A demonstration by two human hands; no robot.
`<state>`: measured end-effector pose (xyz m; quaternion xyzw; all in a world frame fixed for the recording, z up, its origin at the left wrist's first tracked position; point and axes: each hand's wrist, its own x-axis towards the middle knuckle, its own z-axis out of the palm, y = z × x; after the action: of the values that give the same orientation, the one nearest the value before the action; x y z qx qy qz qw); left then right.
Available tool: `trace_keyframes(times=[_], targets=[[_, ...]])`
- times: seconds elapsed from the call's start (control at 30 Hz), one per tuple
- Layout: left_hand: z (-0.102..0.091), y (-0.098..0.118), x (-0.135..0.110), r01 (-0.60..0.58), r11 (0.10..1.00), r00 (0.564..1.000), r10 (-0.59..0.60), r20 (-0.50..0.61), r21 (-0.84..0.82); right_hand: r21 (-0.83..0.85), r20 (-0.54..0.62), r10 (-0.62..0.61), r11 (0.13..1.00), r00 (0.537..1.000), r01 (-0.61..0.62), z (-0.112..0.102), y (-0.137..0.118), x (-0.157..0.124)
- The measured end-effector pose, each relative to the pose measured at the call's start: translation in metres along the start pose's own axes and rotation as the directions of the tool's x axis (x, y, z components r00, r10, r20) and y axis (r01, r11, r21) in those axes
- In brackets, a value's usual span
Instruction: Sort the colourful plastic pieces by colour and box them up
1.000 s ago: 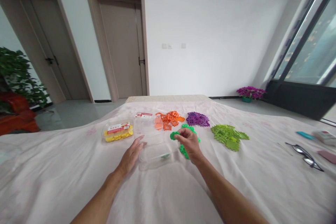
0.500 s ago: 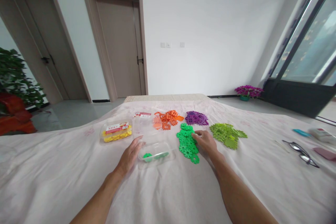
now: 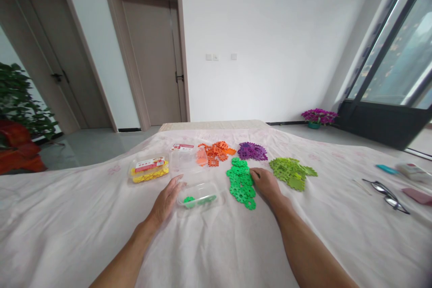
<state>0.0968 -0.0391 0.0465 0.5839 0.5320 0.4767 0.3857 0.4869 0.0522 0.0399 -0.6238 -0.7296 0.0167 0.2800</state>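
Note:
My left hand rests with its fingers stretched out against the left end of a clear plastic box. Inside the box are a few green snowflake-shaped building pieces. To the right, a pile of green snowflake pieces lies flat on the cloth. At that pile's right edge, my right hand has its fingers curled and pressed together; whatever they may pinch is hidden.
Behind lie orange pieces and purple pieces, with lime-green pieces to the right. A lidded box of yellow pieces and a clear empty-looking container stand left. Eyeglasses lie far right on the tablecloth.
My right hand has shifted slightly right along the green pile's edge, and its fingers have curled more. My left hand stays at the box.

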Motion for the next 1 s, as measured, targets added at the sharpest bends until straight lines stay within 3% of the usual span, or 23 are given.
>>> trace_keyframes(times=[0.2, 0.3, 0.43, 0.6, 0.7, 0.77, 0.83, 0.93, 1.0], targets=[[0.0, -0.001, 0.0, 0.006, 1.0, 1.0, -0.006, -0.003, -0.026, 0.188, -0.168, 0.136, 0.977, 0.976, -0.104, 0.009, -0.005, 0.001], [0.0, -0.003, 0.001, 0.001, 1.0, 1.0, -0.001, 0.003, -0.023, 0.398, -0.252, 0.14, 0.917, 0.957, -0.029, 0.013, -0.027, 0.001], [-0.001, -0.004, 0.001, -0.022, 0.999, 1.0, 0.021, 0.009, 0.034, 0.594, -0.315, 0.129, 0.799, 0.94, 0.09, 0.01, -0.075, -0.001], [-0.001, -0.001, -0.001, -0.003, 0.999, 1.0, 0.001, 0.032, 0.043, 0.716, -0.252, -0.038, 0.664, 0.967, 0.213, 0.004, -0.127, -0.014], [-0.001, -0.001, 0.0, -0.012, 0.999, 1.0, 0.01, 0.027, 0.044, 0.727, -0.154, -0.184, 0.644, 0.971, 0.237, 0.004, -0.142, -0.022], [-0.001, -0.003, 0.001, -0.018, 0.999, 1.0, 0.017, 0.025, 0.051, 0.701, -0.108, -0.222, 0.675, 0.969, 0.232, 0.004, -0.143, -0.022], [-0.002, -0.006, 0.001, -0.026, 0.998, 0.999, 0.024, 0.029, 0.061, 0.665, -0.095, -0.185, 0.719, 0.978, 0.2, 0.003, -0.134, -0.017], [-0.003, -0.008, 0.002, -0.028, 0.996, 0.999, 0.025, 0.034, 0.08, 0.593, -0.062, -0.081, 0.799, 0.995, 0.102, -0.001, -0.106, -0.003], [-0.003, -0.008, 0.002, -0.026, 0.996, 0.999, 0.023, 0.034, 0.085, 0.476, 0.036, -0.062, 0.879, 0.997, 0.038, -0.005, -0.08, 0.006]])
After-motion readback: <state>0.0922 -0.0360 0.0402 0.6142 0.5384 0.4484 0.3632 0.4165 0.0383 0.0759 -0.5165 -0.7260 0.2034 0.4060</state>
